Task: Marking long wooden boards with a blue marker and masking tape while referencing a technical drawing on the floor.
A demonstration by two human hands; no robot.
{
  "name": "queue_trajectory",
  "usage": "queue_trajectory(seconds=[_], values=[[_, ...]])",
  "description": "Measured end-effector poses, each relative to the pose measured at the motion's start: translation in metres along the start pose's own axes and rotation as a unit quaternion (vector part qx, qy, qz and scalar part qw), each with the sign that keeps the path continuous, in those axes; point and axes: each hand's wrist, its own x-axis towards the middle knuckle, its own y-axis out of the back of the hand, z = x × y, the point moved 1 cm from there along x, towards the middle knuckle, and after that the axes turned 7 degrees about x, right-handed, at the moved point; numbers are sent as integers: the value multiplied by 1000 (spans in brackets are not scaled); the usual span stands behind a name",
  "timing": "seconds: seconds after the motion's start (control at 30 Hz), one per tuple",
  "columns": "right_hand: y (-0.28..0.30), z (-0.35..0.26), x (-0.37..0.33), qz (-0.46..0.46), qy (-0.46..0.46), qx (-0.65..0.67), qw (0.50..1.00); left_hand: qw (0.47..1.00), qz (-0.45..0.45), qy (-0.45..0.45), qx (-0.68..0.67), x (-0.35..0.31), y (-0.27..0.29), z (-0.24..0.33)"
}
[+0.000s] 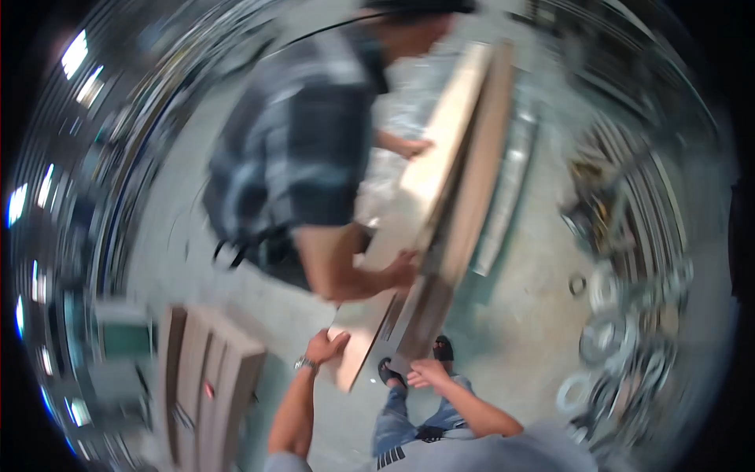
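My left hand (326,346), with a watch on its wrist, is closed on the near end of a long pale wooden board (358,334), thumb on top. The board slants away to the far right. A co-worker in a dark checked shirt bends over it, with one hand (414,148) on its far part and another hand (403,269) nearer me. Beside it lies a long brown board or profile (472,181), its near end close to my feet. My right hand (427,375) is just by that end. Its fingers look bent, but blur hides whether they touch it.
A stack of brown profiles (208,370) stands at the lower left. Clear wrapped strips (507,197) lie on the floor right of the boards. Rolls and rings of material (609,338) and a pile of long profiles (641,185) line the right side. Long racks (130,157) run along the left.
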Motion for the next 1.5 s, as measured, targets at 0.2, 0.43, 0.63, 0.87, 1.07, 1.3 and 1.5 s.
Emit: queue_trajectory(seconds=[0.2,0.43,0.63,0.87,1.07,1.3,1.5], values=[[88,12,-27,41,15,-117,992,968,206,-22,-140,-67,-65,-66],[98,-3,-27,61,42,-323,943,945,159,201,-205,-293,-249,-249],[-29,51,-37,13,31,-411,911,827,101,384,-398,-407,-432,-331],[-218,215,-52,-131,85,-732,663,551,91,476,-680,-499,-575,-417],[-351,329,-59,-208,72,-788,575,408,238,444,-762,-556,-560,-547],[-520,503,-7,-244,10,-847,471,425,325,405,-741,-563,-534,-690],[-663,695,87,-324,56,-845,422,316,236,459,-796,-606,-569,-787]])
